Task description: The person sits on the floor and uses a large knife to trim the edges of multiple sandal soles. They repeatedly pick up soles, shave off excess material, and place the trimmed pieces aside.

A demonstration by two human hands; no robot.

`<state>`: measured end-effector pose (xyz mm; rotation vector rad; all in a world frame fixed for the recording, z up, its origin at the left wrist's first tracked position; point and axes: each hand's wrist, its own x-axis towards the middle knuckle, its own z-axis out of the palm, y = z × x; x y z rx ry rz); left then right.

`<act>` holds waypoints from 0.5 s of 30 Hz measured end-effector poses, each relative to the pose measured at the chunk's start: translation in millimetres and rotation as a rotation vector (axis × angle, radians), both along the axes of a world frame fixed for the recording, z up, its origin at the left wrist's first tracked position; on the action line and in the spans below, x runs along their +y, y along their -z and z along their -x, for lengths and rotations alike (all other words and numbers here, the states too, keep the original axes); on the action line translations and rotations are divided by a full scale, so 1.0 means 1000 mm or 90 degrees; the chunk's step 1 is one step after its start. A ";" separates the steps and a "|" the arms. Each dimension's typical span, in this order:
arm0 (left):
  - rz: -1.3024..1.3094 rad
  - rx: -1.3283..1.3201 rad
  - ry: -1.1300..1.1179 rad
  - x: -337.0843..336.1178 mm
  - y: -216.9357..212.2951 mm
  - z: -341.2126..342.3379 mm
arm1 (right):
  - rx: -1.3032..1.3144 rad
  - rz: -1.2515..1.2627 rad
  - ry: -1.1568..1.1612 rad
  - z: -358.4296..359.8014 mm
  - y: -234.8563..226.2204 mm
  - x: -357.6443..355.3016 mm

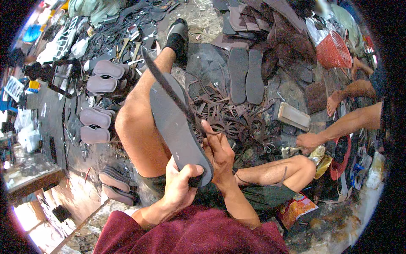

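1. The place is a crowded workshop floor (pixel 198 17), dark and dirty, covered with rubber scraps (pixel 230 116), cut strips and many shoe soles; a red basket (pixel 334 50) stands at the far right.
2. The person sits on the floor with the left knee raised and the right leg folded flat.
3. Finished purple-grey soles (pixel 101 78) lie stacked at the left, and two dark soles (pixel 246 76) lie side by side farther ahead.
4. A co-worker's hand (pixel 308 140) reaches in from the right, well apart from the person's hands.
5. The grey sole (pixel 175 127) leans against the raised thigh, its heel end down between the two hands.
6. The left hand (pixel 179 186) is closed around the heel end of the sole, thumb on top, wrist bent inward.
7. The right hand (pixel 220 154) is closed on the handle of a long knife (pixel 167 82); the blade runs along the sole's edge and points away, up past the knee.
8. Risk, in my judgement: the blade lies very near the bare thigh, so a slip could cut the skin; a loose hold on the sole could also let it turn and spoil the edge.
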<state>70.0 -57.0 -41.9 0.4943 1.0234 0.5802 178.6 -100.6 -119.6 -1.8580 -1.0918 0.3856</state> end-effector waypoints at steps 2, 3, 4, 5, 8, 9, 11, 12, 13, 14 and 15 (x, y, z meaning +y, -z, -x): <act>0.002 0.032 0.022 0.001 -0.001 0.004 | 0.026 -0.019 -0.013 -0.004 -0.001 0.019; -0.018 0.045 0.017 -0.001 0.001 0.006 | 0.071 0.003 -0.040 -0.010 -0.014 0.028; -0.015 0.025 0.028 -0.001 0.004 0.010 | 0.115 0.027 -0.062 -0.016 -0.023 0.036; -0.013 0.000 0.041 0.000 0.008 0.013 | 0.124 -0.027 -0.082 -0.022 -0.024 0.043; -0.195 0.090 0.237 -0.005 0.028 0.034 | 0.189 -0.101 -0.069 -0.041 -0.016 0.067; -0.308 0.140 0.221 -0.016 0.031 0.034 | 0.112 -0.152 -0.009 -0.046 -0.010 0.068; -0.356 0.131 0.174 -0.025 0.033 0.039 | 0.451 -0.120 0.037 -0.054 -0.043 0.047; -0.472 0.203 0.215 -0.024 0.030 0.039 | 0.448 -0.181 0.043 -0.057 -0.048 0.043; -0.580 0.268 0.265 -0.022 0.026 0.037 | 0.448 -0.230 0.053 -0.057 -0.051 0.037; -0.688 0.333 0.313 -0.021 0.022 0.034 | 0.500 -0.239 0.055 -0.055 -0.062 0.025; -0.710 0.296 0.347 -0.021 0.019 0.029 | 0.542 -0.255 0.031 -0.053 -0.069 0.017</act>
